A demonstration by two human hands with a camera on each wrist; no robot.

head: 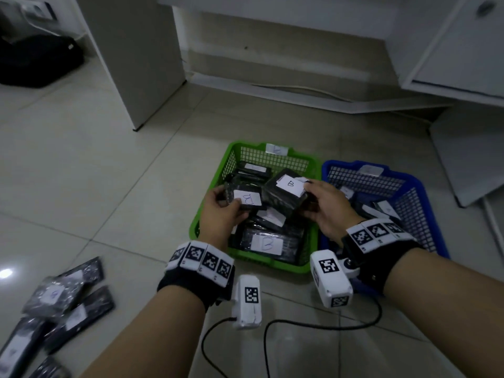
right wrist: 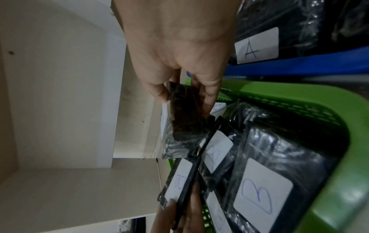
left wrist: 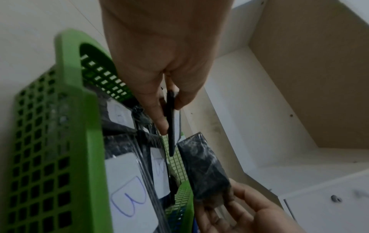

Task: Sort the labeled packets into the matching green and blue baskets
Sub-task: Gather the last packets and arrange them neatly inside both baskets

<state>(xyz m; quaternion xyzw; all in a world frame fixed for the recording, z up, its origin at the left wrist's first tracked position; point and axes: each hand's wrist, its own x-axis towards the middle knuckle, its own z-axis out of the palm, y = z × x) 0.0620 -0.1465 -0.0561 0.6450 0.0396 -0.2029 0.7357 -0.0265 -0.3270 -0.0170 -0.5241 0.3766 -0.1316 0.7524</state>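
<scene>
Green basket [head: 210, 216] already has a pile of B packets, and each hand pinches another one just above it: left hand [head: 222, 214] a B packet [head: 245, 199], right hand [head: 326, 205] a second B packet [head: 286, 190]. Slippery wrap plus edge-only fingers could let the right one slide over into the blue basket [head: 425, 211] touching it. More unsorted packets [head: 62, 301] wait on the floor.

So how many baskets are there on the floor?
2. The green basket sits under both hands; the blue basket stands right beside it, on its right. Nothing suggests another hidden one.

Shiny tile floor [head: 95, 173]. On it: green basket [head: 207, 214], blue basket [head: 425, 203] side by side, loose packets [head: 62, 304] near left, black bag [head: 35, 61] far left.
</scene>
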